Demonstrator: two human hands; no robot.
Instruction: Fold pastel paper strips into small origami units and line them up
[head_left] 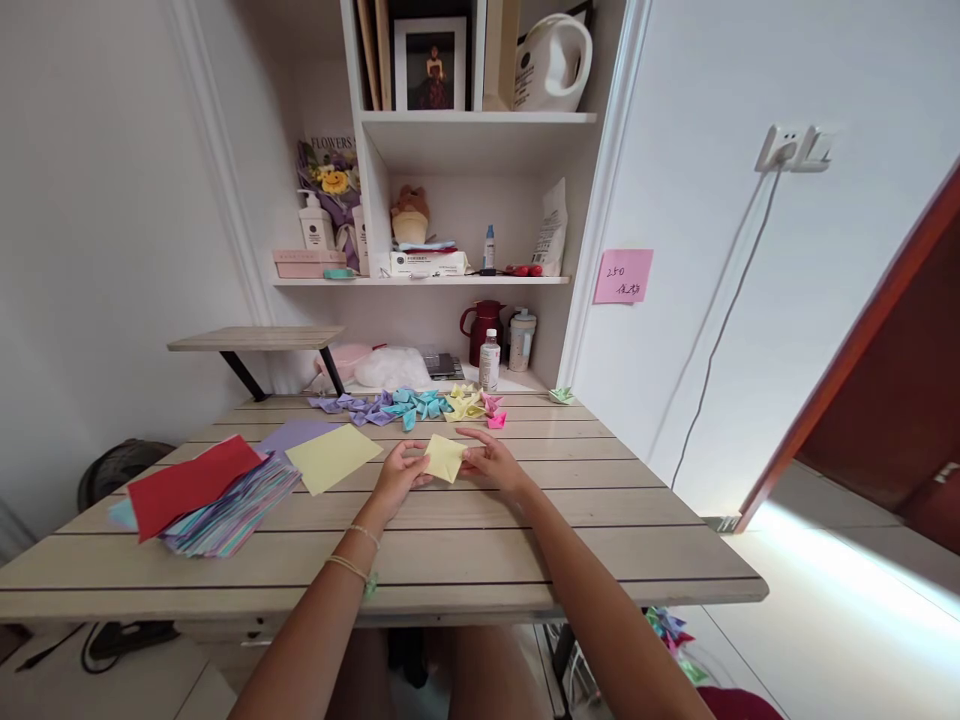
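Observation:
Between my two hands is a small folded square of pale yellow paper, turned so that one corner points toward me. My left hand pinches its left corner between thumb and fingers. On the opposite corner, my right hand is closed with the thumb on the paper's edge and the index finger stretched out above. Left of my left hand lies a flat yellow sheet, partly over a purple sheet. Beyond the hands, folded paper pieces in purple, blue, yellow and pink form a row.
A thick stack of coloured paper with a red sheet on top lies at the table's left. A bottle and a dark red jug stand behind the row. A small raised shelf overhangs the back left. One green folded piece sits back right.

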